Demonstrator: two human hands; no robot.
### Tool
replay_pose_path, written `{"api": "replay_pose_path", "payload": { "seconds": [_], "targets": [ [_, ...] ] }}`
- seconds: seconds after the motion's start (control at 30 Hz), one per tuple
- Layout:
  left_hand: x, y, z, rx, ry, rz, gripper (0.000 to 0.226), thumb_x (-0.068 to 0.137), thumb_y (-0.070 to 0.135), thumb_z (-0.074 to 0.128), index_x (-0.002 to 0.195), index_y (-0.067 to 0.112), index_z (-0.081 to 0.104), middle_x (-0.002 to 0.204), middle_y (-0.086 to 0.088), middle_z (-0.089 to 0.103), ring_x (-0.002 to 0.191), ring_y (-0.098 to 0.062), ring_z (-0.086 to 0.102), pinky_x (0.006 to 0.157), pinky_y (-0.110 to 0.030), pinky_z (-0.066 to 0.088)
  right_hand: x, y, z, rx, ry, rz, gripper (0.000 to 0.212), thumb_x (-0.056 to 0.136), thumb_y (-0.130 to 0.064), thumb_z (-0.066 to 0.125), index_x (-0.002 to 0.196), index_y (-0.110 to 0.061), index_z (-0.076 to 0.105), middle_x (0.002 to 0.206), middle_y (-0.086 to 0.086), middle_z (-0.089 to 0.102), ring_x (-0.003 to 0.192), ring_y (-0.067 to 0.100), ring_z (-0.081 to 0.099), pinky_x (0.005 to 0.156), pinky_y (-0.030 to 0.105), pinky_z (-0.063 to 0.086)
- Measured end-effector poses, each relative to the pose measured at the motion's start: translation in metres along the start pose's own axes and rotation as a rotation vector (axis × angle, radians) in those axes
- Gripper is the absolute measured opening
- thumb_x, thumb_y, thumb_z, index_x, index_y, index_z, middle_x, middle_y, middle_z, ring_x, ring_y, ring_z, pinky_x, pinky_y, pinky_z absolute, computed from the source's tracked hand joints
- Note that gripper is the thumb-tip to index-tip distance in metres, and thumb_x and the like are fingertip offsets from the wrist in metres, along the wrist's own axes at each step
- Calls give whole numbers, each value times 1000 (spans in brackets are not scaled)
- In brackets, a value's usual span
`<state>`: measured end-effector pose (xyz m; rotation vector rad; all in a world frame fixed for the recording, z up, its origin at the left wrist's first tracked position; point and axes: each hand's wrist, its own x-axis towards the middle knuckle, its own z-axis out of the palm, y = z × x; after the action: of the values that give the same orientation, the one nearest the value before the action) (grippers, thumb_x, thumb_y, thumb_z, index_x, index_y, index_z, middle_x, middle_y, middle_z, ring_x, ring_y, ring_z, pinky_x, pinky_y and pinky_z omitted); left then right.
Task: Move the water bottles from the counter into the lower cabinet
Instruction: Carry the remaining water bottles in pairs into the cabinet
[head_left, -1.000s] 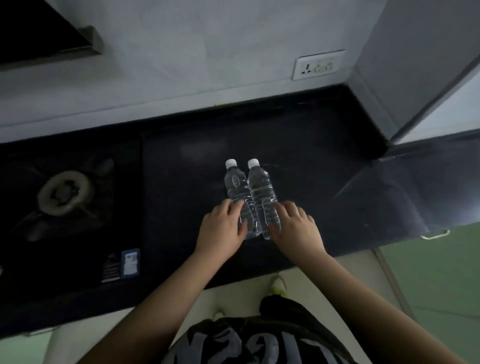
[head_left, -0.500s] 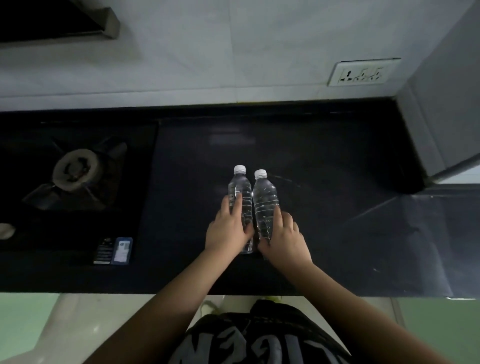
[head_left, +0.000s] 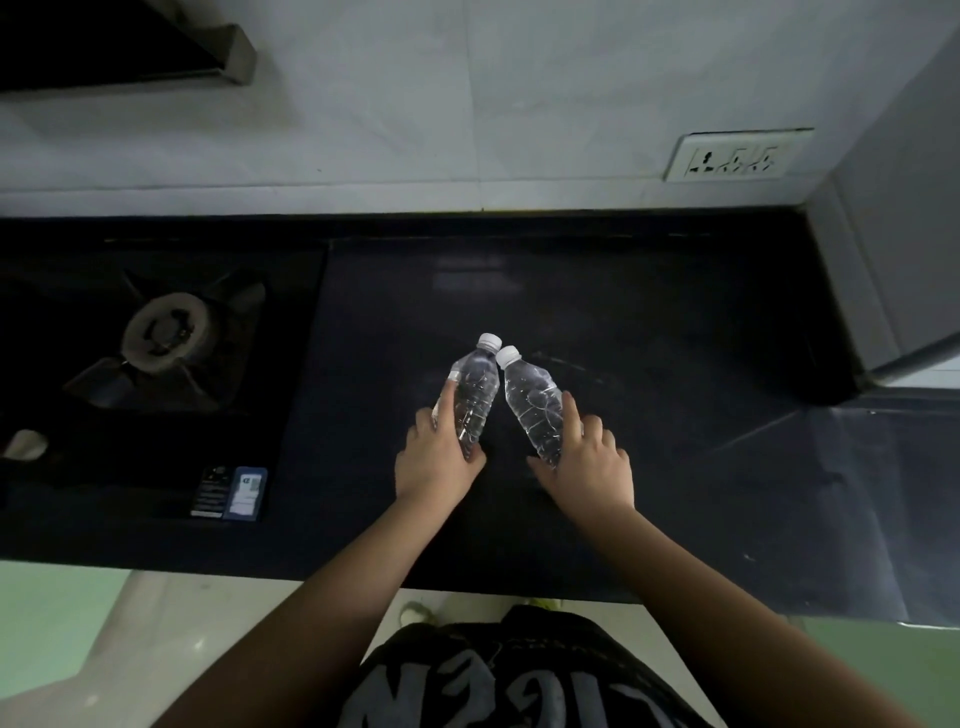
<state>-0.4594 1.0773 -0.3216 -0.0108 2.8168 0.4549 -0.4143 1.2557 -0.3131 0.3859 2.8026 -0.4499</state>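
Two clear water bottles with white caps are over the middle of the black counter (head_left: 649, 322). My left hand (head_left: 436, 457) grips the left bottle (head_left: 475, 392) round its lower half. The right bottle (head_left: 535, 402) is gripped low down by my right hand (head_left: 589, 462). Both bottles tilt inward, so their caps nearly touch at the top while their bases are apart. The lower cabinet is hidden under the counter's front edge.
A gas hob with a round burner (head_left: 166, 330) fills the counter's left part. A wall socket (head_left: 737, 156) sits above the counter at the right. A grey upright panel (head_left: 883, 234) bounds the right side. Pale floor (head_left: 130, 649) shows below the counter edge.
Both hands have closed round the bottles. The bottles stood upright side by side; now their bases have been drawn apart and they lean toward each other.
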Motion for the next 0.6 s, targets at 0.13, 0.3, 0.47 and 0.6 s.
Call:
{"api": "replay_pose_path", "payload": {
  "seconds": [0.13,0.3,0.47,0.6],
  "targets": [
    [10,5,-3,-64,-51,-159,96,78,53,67,150,27,11,130,-7,49,113,-28,54,76,-42,49,2,-2,1,-6,5,-4,88,91,-52,53,154,-19,1,137,11,46,122,27,50,93,40,49],
    [9,3,-2,-121,-35,-175,77,73,51,69,136,26,32,120,-3,57,105,-26,59,77,-40,49,1,8,-3,65,-37,6,85,88,-47,60,151,-13,15,137,10,47,122,29,51,90,40,49],
    [-17,-14,-7,-361,-49,-185,55,69,50,69,118,35,48,101,10,67,90,-17,65,78,-38,55,-11,31,-6,372,-155,36,57,79,-51,65,125,-25,43,114,0,58,93,20,62,68,32,48],
    [-58,-32,-17,-550,-58,-201,51,73,45,74,118,41,51,95,19,67,90,-5,65,77,-29,51,-31,35,-13,555,-202,7,47,79,-49,70,116,-33,46,99,-11,60,84,6,60,64,24,46]
  ]
}}
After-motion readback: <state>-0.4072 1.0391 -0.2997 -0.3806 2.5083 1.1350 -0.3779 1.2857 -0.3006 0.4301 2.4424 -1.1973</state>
